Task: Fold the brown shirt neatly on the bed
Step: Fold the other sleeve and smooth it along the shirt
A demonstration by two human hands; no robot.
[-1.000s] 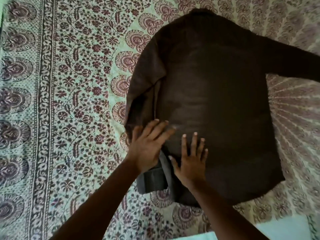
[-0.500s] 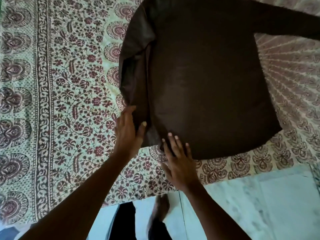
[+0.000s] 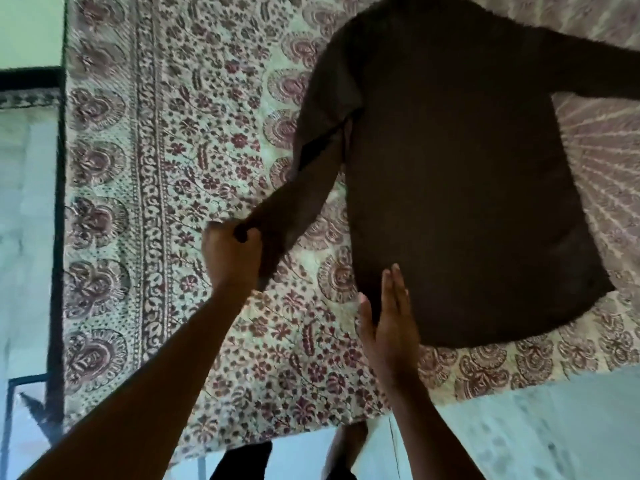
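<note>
My left hand (image 3: 231, 252) is gripping the brown shirt's sleeve (image 3: 304, 199) while my right hand (image 3: 389, 317) is pressing flat on the brown shirt (image 3: 460, 168), on the bed (image 3: 173, 168).

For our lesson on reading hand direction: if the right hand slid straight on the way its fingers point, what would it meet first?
The right hand points up the bed, fingertips already at the brown shirt's lower left edge; it would probably ride straight onto the shirt's body.

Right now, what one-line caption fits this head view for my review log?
Left hand grips the brown shirt's near sleeve while right hand lies flat at its hem on the patterned bedspread.
</note>
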